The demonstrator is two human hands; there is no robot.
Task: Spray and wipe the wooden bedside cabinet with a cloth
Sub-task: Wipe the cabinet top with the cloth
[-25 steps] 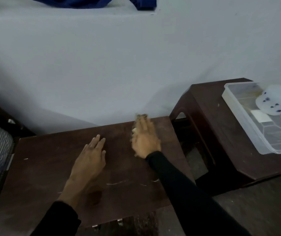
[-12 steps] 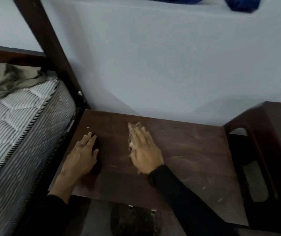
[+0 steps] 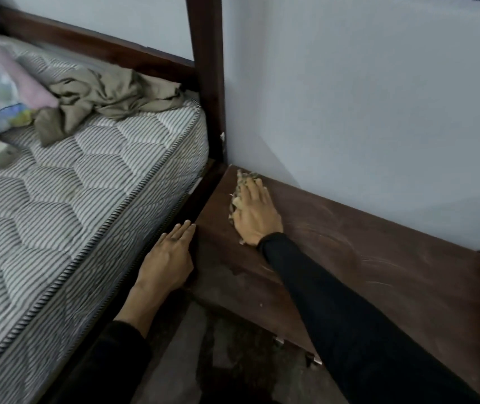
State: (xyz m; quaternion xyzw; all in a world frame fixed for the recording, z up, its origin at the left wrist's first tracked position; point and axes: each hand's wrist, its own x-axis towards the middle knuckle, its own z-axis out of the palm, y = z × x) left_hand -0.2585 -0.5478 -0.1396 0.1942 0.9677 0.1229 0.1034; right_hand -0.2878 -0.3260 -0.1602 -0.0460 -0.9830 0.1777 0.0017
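At back-left corner of wooden bedside cabinet (image 3: 364,272), right grip (image 3: 255,217) is pressing cloth (image 3: 240,185), fingers straight; left grip (image 3: 169,258) is lying flat-fingered, empty, at left edge.

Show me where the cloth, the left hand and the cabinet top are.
cloth (image 3: 244,178), head view: crumpled end near the wall.
left hand (image 3: 169,258), head view: back of the hand.
cabinet top (image 3: 393,258), head view: bare wood.
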